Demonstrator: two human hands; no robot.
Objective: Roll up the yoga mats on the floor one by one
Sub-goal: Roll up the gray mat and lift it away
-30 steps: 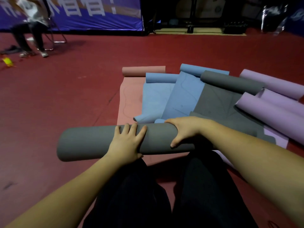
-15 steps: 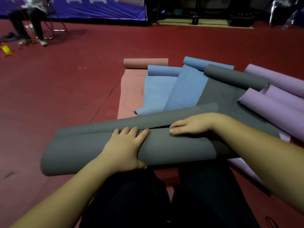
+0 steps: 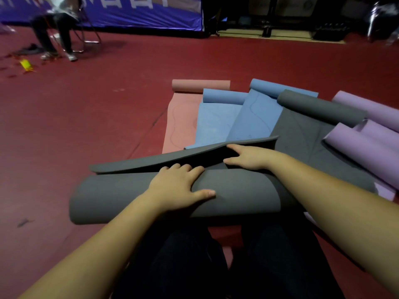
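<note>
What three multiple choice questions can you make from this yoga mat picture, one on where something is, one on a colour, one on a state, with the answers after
1. Where does the left hand rest?
A. on the rolled grey mat
B. on the pink mat
C. on the bare floor

2. What colour are the rolled mats at the far right?
A. green
B. purple
C. yellow

3. What state is the grey mat under the hands in?
A. fully flat
B. rolled, with its end flap loose and lifted
C. rolled and tied with a strap

Answers:
1 A, the palm and spread fingers lie on the rolled grey mat in front of the knees.
2 B, the purple mats lie beside the other grey mat.
3 B, the loose flap stands off the roll, and the right hand is at its edge.
</note>
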